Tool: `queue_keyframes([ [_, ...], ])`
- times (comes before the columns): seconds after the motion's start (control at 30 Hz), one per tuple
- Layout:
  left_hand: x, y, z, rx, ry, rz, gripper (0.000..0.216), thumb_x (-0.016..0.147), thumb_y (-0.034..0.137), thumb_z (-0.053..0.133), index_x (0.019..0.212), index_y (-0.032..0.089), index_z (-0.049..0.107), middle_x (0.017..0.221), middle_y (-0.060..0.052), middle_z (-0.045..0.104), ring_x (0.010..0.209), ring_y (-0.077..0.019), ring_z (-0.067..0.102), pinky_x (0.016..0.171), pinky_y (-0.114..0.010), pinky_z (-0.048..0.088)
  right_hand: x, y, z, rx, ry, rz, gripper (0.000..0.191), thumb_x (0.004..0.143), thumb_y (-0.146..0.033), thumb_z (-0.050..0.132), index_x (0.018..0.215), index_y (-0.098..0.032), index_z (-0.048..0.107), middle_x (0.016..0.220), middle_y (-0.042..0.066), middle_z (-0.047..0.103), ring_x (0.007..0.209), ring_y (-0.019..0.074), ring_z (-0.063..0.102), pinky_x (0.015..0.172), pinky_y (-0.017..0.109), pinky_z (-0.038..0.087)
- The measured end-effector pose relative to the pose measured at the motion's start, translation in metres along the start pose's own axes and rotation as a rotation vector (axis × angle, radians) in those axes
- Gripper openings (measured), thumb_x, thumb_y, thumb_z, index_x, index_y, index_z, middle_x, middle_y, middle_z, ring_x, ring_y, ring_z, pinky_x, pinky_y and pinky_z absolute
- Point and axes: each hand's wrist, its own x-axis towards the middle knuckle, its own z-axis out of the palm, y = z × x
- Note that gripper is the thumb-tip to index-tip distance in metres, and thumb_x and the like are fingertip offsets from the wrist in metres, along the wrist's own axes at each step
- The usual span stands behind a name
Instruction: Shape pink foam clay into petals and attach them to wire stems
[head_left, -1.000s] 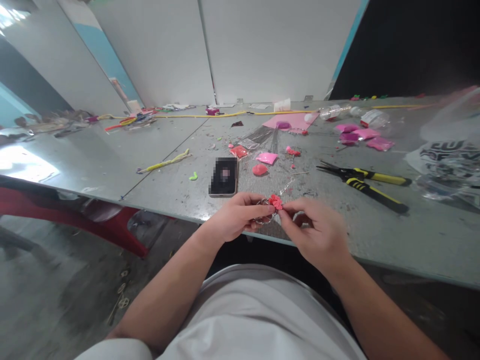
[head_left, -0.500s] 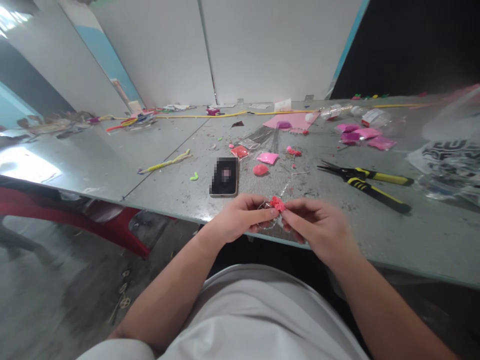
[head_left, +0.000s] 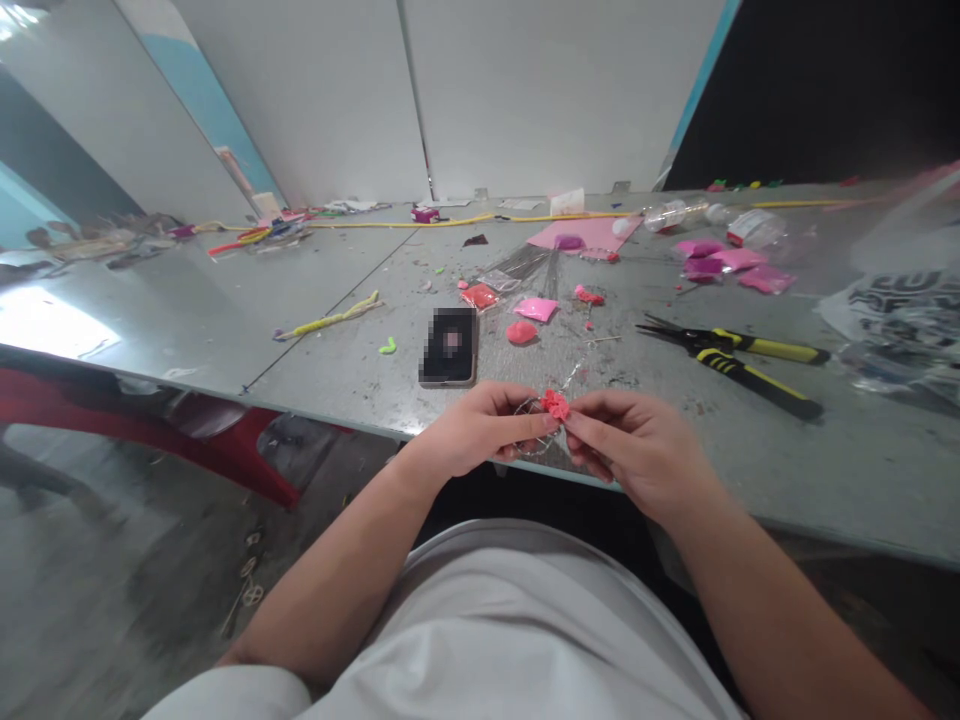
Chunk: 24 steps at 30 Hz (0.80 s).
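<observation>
I pinch a ruffled red piece [head_left: 555,405] between the thumb and fingers of my left hand [head_left: 480,435], over the table's [head_left: 337,370] near edge, as my right hand [head_left: 645,450] grips its right side with narrowed fingertips. A silvery wire loop [head_left: 529,452] shows beside my left fingers. Just beyond lie a phone [head_left: 459,348], far left of the piece, and a smooth red lump [head_left: 522,332]; black-and-yellow pliers [head_left: 754,382] rest open to the right.
</observation>
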Motion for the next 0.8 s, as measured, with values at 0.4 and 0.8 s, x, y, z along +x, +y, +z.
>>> queue_keyframes([
  [0.4, 0.0, -0.002, -0.003, -0.082, -0.026, 0.02, 0.034, 0.081, 0.041, 0.086, 0.085, 0.013, 0.068, 0.064, 0.004, 0.053, 0.051, -0.0028, 0.038, 0.043, -0.018, 0.022, -0.005, 0.005, 0.004, -0.042, 0.06, -0.143, 0.016, 0.085, -0.035, 0.084, 0.088, -0.021, 0.078, 0.064, -0.002, 0.067, 0.049, 0.0066, 0.055, 0.042, 0.016, 0.039],
  [0.8, 0.0, -0.003, -0.001, -0.046, -0.024, 0.017, 0.034, 0.081, 0.042, 0.086, 0.087, 0.012, 0.07, 0.063, 0.004, 0.053, 0.05, -0.0032, 0.038, 0.043, -0.019, 0.023, -0.011, -0.002, 0.015, -0.199, 0.209, -0.193, 0.02, 0.083, -0.039, 0.083, 0.087, -0.02, 0.078, 0.063, -0.001, 0.067, 0.051, 0.0092, 0.058, 0.043, 0.018, 0.044],
])
